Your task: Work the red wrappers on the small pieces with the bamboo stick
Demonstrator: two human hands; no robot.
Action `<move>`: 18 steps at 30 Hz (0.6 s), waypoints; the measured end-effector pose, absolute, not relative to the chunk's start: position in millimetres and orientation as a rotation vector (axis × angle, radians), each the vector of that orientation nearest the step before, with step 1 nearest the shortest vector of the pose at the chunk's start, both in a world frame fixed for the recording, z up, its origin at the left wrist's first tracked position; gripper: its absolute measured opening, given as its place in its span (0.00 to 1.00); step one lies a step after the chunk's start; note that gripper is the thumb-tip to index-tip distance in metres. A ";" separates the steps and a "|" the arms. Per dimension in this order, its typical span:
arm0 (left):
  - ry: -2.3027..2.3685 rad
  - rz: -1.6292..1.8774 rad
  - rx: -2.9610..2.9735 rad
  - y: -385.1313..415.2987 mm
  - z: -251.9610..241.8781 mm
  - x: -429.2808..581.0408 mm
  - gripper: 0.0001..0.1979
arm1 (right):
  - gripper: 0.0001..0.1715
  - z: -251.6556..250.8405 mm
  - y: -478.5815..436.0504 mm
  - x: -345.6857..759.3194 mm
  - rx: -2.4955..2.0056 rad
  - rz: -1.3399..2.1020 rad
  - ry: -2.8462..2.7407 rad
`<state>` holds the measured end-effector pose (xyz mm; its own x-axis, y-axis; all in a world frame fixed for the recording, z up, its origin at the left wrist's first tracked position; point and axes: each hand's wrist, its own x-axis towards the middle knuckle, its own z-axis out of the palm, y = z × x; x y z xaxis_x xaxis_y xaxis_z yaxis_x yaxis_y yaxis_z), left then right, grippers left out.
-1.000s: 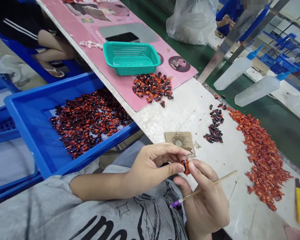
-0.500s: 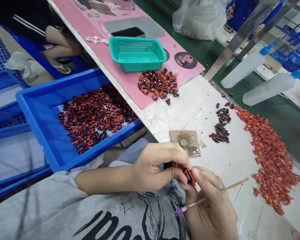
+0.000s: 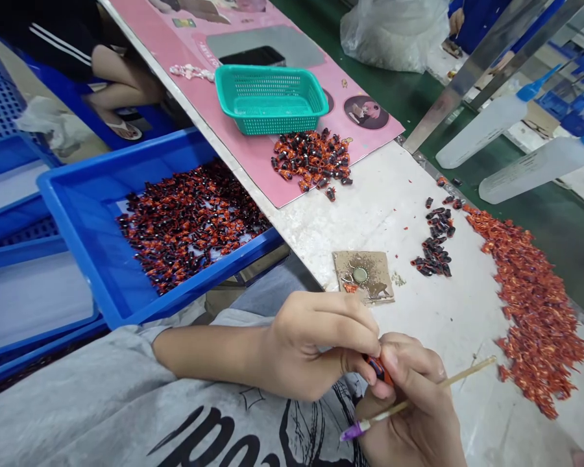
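Observation:
My left hand (image 3: 316, 344) and my right hand (image 3: 411, 402) meet at the table's near edge, both pinching one small red-and-black piece (image 3: 377, 368). A thin wooden stick with a purple tip (image 3: 418, 395) also lies across the fingers of my right hand. Just beyond the hands sits a small brown card with a round metal disc (image 3: 364, 275). A small heap of dark pieces (image 3: 435, 243) and a long pile of orange-red pieces (image 3: 530, 298) lie on the table to the right.
A blue bin (image 3: 73, 220) of red-and-black pieces stands at the left. On the pink mat (image 3: 253, 162) are a teal basket (image 3: 270, 97) and another heap of pieces (image 3: 311, 159). Two white squeeze bottles (image 3: 530, 168) lie at right; a plastic bag (image 3: 394, 29) sits behind. Other people sit at upper left and upper right.
My hands have drawn closer to my body and lower in view, still pressed together on the small piece. The stick stays in my right hand.

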<state>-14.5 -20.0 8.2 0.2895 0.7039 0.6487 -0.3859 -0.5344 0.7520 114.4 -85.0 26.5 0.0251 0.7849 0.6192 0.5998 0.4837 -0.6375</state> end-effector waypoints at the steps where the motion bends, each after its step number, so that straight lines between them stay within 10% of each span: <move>1: 0.305 1.455 1.595 -21.7 7.9 -13.6 0.03 | 0.16 27.0 -84.4 114.8 -1.167 0.233 -1.656; 18: 0.298 1.359 1.705 -9.0 12.5 -22.4 0.07 | 0.20 11.0 -91.6 124.8 -1.113 0.289 -1.587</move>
